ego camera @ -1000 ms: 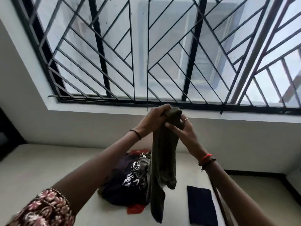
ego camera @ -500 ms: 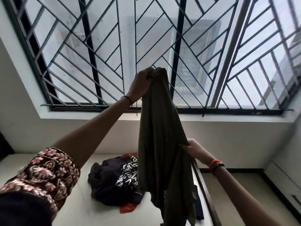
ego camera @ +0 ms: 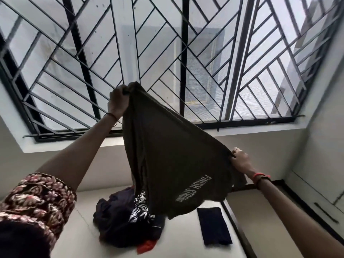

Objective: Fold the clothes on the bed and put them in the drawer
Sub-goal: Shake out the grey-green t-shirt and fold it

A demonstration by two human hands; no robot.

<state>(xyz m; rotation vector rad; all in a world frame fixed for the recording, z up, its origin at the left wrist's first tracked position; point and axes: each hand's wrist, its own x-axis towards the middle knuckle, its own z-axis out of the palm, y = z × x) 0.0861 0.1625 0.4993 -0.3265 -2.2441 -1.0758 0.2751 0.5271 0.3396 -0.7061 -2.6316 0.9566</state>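
We record: olive T-shirt [ego camera: 167, 164], matt soft cloth; window grille [ego camera: 185, 53], dark painted metal; folded navy piece [ego camera: 214, 228], matt cloth; bed cover [ego camera: 83, 239], smooth pale cloth.

Large black-grilled window [ego camera: 185, 53], white sill [ego camera: 242, 129], plain white walls [ego camera: 325, 118], pale daylight

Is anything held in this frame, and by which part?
An olive T-shirt. The grip of the left hand is on a bunched top corner; that of the right hand on an edge lower down.

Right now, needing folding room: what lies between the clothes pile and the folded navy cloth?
Bare bed, in the head view; the held shirt hangs above.
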